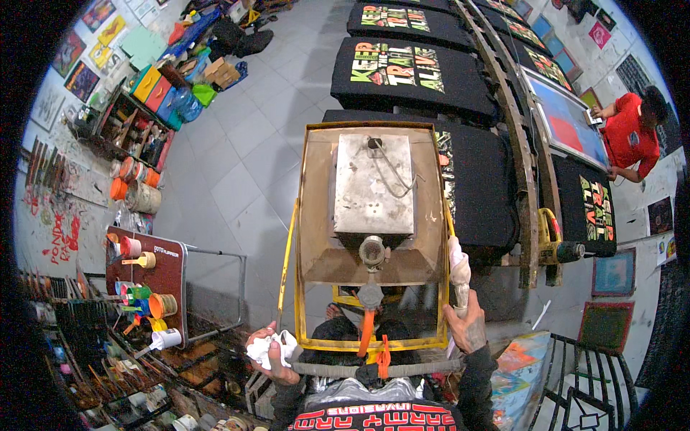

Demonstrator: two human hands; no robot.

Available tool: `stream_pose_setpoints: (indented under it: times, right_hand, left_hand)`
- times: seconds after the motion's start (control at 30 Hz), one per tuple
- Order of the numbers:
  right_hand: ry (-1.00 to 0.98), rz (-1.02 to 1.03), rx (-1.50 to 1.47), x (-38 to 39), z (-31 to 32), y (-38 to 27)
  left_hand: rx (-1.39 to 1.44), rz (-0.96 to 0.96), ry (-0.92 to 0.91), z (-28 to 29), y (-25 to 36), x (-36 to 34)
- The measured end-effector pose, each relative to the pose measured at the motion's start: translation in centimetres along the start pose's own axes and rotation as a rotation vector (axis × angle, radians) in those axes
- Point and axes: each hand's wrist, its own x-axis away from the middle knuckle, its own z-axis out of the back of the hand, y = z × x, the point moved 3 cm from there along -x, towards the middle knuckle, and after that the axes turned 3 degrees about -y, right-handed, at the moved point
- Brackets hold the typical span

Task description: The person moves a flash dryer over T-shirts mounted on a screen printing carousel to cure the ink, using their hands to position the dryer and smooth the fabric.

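A yellow-framed metal cart (316,215) with a silver box (372,176) on top stands directly before me. A round metal fitting (372,253) and an orange hose (366,330) are at its near end. My left hand (277,363), beside the near left corner, is closed around a crumpled white cloth (272,349). On the other side, my right hand (467,327) grips the lower end of a cloth-wrapped handle (460,269) along the frame's right edge. A grey wrapped bar (323,370) crosses in front of my body, tied with an orange strip (384,355).
Black printed shirts (417,75) lie on boards beyond and right of the cart, along a metal rail (517,144). A person in red (632,136) works at a framed screen (571,118). At left, a brown table (169,251) bears paint cups (162,306); shelves (129,129) line the wall.
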Motion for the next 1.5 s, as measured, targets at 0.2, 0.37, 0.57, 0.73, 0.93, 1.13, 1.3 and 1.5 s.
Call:
stream_pose_setpoints:
  times: [0.2,0.37,0.57,0.73,0.93,1.13,1.3,1.5]
  right_hand:
    - [0.061,0.039,0.009,0.0,-0.1,0.2]
    - [0.042,-0.003,-0.034,0.2,0.2,-0.6]
    - [-0.008,-0.017,0.011,0.2,0.5,-0.1]
    - [0.028,0.039,-0.005,0.1,0.2,0.3]
    - [0.030,0.034,-0.035,0.4,0.4,-0.4]
    - [0.014,-0.004,-0.019,0.4,0.5,-0.7]
    - [0.048,0.109,-0.156,-0.1,-0.1,0.2]
    - [0.044,0.073,-0.048,0.5,-0.3,-0.9]
  left_hand:
    - [0.038,0.073,0.044,0.4,-0.6,0.3]
    - [0.030,0.054,-0.001,0.5,-0.7,0.0]
    - [0.063,0.033,0.062,-0.2,-0.6,0.2]
    - [0.022,0.052,0.080,-0.5,0.0,0.4]
    - [0.037,0.006,0.060,-0.4,-0.1,0.0]
    - [0.046,0.022,0.059,-0.5,0.3,-0.3]
    - [0.096,0.108,0.070,2.9,-2.3,-0.4]
    - [0.058,0.111,0.069,4.5,-4.6,-1.8]
